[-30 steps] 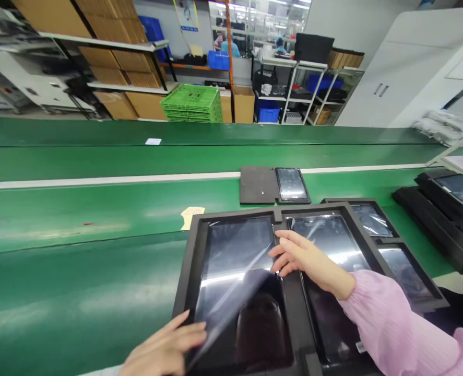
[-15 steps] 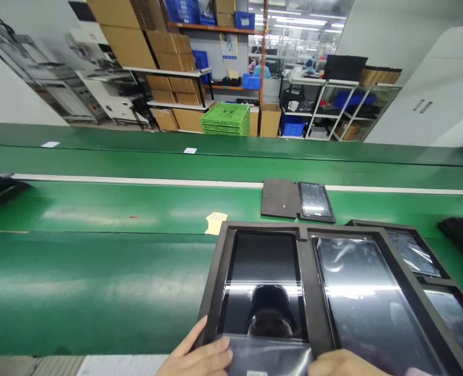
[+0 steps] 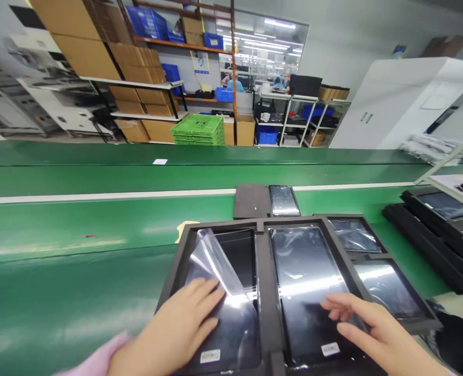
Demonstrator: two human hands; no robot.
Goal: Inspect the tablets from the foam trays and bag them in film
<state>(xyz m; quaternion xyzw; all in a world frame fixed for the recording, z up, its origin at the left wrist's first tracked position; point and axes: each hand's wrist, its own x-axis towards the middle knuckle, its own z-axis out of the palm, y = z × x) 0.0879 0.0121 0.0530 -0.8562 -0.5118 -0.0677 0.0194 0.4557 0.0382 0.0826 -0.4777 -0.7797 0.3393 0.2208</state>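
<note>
A black foam tray (image 3: 268,292) holds two dark tablet-like screens side by side. Over the left screen (image 3: 239,248) lies a clear plastic film (image 3: 219,266), its upper part folded diagonally and uncovering the glossy top right area. My left hand (image 3: 188,318) rests on this film with fingers stretched out and the thumb apart. Film also covers the right screen (image 3: 305,277), which has a small white label near its lower end. Just above that screen, my right hand (image 3: 372,324) is open, fingers loosely bent and nothing visible between them.
Another foam tray with film-covered screens (image 3: 383,287) sits at the right, partly beneath mine. Beyond it are stacked black trays (image 3: 430,245). A small screen (image 3: 284,200) beside a dark foam piece (image 3: 250,201) lies on the green bench (image 3: 78,292), near a yellow paper (image 3: 182,230).
The film has gone from the left screen's lower end to covering most of it. My left hand has moved up onto the film; my right hand has shifted onto the right screen's side. The view has turned right.
</note>
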